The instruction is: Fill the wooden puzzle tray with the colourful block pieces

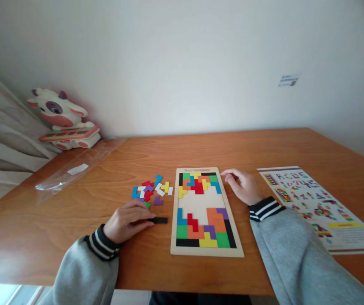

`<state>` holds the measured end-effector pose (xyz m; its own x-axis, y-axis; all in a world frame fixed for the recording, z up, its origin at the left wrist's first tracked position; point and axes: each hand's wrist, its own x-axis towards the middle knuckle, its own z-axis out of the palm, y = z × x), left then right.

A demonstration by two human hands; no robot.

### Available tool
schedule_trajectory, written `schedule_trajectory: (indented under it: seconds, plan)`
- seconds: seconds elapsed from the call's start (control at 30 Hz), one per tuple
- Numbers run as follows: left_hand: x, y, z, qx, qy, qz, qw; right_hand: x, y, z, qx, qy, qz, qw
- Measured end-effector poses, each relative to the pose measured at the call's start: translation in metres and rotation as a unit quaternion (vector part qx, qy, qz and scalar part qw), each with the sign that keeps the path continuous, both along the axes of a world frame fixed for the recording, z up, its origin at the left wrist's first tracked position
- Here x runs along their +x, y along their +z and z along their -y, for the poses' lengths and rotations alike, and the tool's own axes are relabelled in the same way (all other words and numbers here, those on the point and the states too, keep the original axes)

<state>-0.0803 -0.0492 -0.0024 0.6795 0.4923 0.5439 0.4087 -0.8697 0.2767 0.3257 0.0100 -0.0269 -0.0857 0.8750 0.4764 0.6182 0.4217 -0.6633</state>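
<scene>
My left hand [129, 219] is closed on one end of a black bar-shaped puzzle piece [160, 220], low over the table left of the board. Just beyond it lies a loose pile of coloured puzzle pieces [148, 189] in red, white, blue, purple, yellow and green. The wooden puzzle board [175, 250] lies flat in the middle, its far and near ends filled with coloured pieces and bare wood showing between them. Beside the board's upper right edge rests my right hand [244, 185], fingers loosely bent with nothing held; whether a fingertip touches the frame I cannot tell.
A printed pattern sheet [315, 203] lies on the right side of the wooden table [220, 148]. At the back left stand a cow toy with a keyboard [69, 120] and a clear plastic bag [83, 167]. A curtain [4, 127] hangs at the left.
</scene>
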Motion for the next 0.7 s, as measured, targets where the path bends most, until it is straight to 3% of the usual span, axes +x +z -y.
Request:
schedule_trajectory:
  seconds: [0.33, 0.53, 0.7]
  plan:
    - [0.013, 0.004, -0.008, -0.065, 0.039, 0.032, 0.997, -0.002, 0.000, -0.007, -0.005, 0.017, 0.003, 1.000]
    - [0.073, 0.012, -0.029, -0.063, 0.077, 0.104, 0.990, -0.006, 0.001, 0.000, 0.030, 0.021, -0.010, 0.999]
    - [0.124, 0.005, -0.035, -0.035, 0.075, 0.163, 0.983, -0.024, 0.008, 0.018, 0.047, 0.142, 0.006, 0.989]
